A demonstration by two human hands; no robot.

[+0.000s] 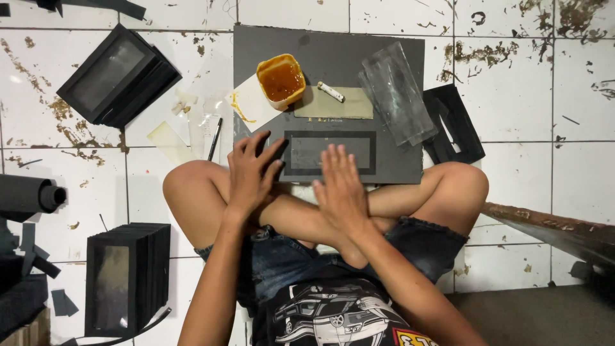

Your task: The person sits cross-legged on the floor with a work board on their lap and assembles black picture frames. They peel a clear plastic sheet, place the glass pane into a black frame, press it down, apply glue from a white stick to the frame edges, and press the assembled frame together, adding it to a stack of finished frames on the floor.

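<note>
I sit cross-legged on a tiled floor with a grey board (333,57) in front of me. On its near edge lies a black frame with a clear window (330,152). My left hand (251,173) rests with spread fingers on the frame's left end. Flat and palm down, my right hand (341,189) presses the frame's lower middle. A yellow tub of amber glue (280,79) stands at the board's upper left, beside a khaki card (339,106) with a small white stick (331,91) on it. Clear plastic sheets (397,93) lie at the board's right.
Stacks of finished black window frames lie at upper left (118,74) and lower left (127,279). A black cut-out frame (453,125) sits right of the board. A dark paper roll (29,194) is at the left, a pen (214,139) and film scraps (186,125) near my left knee.
</note>
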